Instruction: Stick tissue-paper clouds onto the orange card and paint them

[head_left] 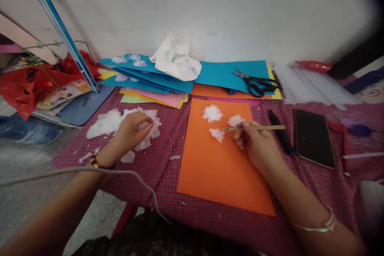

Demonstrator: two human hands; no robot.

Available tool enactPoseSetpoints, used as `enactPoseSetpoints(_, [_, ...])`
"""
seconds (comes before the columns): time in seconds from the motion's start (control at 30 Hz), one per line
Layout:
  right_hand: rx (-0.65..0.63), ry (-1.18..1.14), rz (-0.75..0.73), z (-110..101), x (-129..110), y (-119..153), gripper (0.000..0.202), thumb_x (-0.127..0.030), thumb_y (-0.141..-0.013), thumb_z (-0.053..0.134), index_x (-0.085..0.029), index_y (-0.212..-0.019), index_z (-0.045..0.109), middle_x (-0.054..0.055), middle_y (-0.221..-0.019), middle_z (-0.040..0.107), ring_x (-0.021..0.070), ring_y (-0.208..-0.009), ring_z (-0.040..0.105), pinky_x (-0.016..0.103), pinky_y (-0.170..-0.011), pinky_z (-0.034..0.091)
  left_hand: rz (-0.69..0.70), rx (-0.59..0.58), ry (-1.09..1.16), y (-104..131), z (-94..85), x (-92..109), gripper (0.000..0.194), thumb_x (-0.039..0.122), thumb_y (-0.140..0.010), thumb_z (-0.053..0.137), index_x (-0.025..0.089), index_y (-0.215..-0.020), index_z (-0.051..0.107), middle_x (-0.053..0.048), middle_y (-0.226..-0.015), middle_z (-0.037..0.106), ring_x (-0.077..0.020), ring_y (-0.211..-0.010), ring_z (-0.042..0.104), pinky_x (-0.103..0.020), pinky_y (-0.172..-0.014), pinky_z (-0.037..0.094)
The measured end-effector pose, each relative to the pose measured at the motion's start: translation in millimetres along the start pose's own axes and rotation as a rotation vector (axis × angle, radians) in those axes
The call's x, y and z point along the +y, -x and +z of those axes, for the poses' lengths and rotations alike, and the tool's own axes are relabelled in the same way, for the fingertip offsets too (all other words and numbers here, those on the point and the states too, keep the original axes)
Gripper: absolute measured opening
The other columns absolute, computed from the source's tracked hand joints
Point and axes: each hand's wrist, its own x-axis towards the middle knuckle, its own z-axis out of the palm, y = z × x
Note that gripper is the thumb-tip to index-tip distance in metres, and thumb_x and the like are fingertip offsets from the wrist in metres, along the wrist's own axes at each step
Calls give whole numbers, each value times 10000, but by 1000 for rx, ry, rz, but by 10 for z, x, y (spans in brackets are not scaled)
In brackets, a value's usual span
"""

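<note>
My right hand (255, 140) grips a thin wooden stick (271, 127) between thumb and fingers. Its far tip touches a small white tissue puff (217, 135) on the orange sheet (222, 176). Two more puffs lie there: a rounder tissue puff (212, 113) higher up and a tissue puff (235, 120) just beyond my fingers. Over the torn white tissue pieces (151, 132) to the left, my left hand (132, 130) is curled, thumb and forefinger drawn together. Whatever is between those fingertips is too small to make out. White fluffy tissue (105, 124) lies beside that hand.
Blue sheets (177, 85) with white puffs and a crumpled white tissue (177, 62) lie at the back. Black-handled scissors (258, 84) rest on paper. A black marker (282, 132) and phone (313, 138) lie right. A cord (132, 173) crosses my left forearm.
</note>
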Motion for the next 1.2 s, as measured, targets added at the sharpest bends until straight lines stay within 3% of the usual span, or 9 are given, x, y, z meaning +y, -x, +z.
enactPoseSetpoints(0.13, [-14,-9,-8,-5,7,-1,240,-422,-801,656,-186,-782,612,6,-583,622,92,-437,501,218,-398,350,-189,68,222,5,-173,161,126,356,-804,617,233,-780,621,-49,-894,705,-231,-899,654,-397,-854,498])
enactPoseSetpoints(0.23, [-13,-25,-5,1,12,-2,235,-410,-791,662,-182,-774,611,6,-575,626,90,-435,500,213,-396,346,-281,2,494,-36,-214,319,126,333,-782,642,229,-728,598,-17,-755,660,-177,-720,620,-329,-695,507])
enactPoseSetpoints(0.33, [-8,-35,-9,17,8,-1,251,-427,-779,659,-182,-777,603,-2,-560,627,90,-420,493,208,-387,334,-327,-193,755,-135,-136,504,99,299,-759,632,228,-716,577,21,-613,597,-116,-504,514,-257,-496,417])
enactPoseSetpoints(0.4, [-6,-29,-12,29,5,-3,265,-443,-772,653,-185,-775,593,-9,-552,624,91,-417,489,208,-387,334,-329,-370,827,-225,-28,641,99,312,-756,625,233,-727,573,22,-600,608,-109,-462,497,-242,-453,381])
enactPoseSetpoints(0.53, [-25,6,-53,41,29,-19,281,-468,-791,616,-192,-765,567,-19,-552,618,95,-422,487,214,-397,347,-168,-700,696,-427,272,868,107,331,-767,591,231,-730,587,8,-608,620,-136,-509,543,-245,-470,378])
enactPoseSetpoints(0.6, [-47,41,-89,41,51,-24,275,-465,-818,593,-194,-780,563,-25,-558,613,93,-430,491,215,-411,355,-36,-763,594,-523,430,929,149,321,-776,572,217,-669,572,9,-600,597,-132,-526,530,-244,-497,368])
enactPoseSetpoints(0.77, [-105,98,-198,45,66,-5,249,-434,-884,545,-201,-796,540,-39,-575,601,89,-447,500,222,-442,384,64,-737,563,-708,692,990,175,315,-800,541,192,-679,569,18,-609,569,-117,-557,511,-233,-540,359])
enactPoseSetpoints(0.97, [-129,156,-309,78,-1,76,214,-393,-921,506,-213,-810,538,-41,-586,587,86,-475,507,226,-461,396,72,-753,600,-778,810,1066,222,348,-828,519,165,-725,591,10,-644,580,-105,-576,480,-232,-559,345])
enactPoseSetpoints(1.2, [-271,307,-399,116,53,179,216,-373,-969,457,-220,-832,523,-27,-663,565,101,-569,522,249,-547,433,156,-643,506,-789,913,1050,217,342,-824,517,161,-740,602,-9,-670,605,-127,-626,516,-248,-583,370])
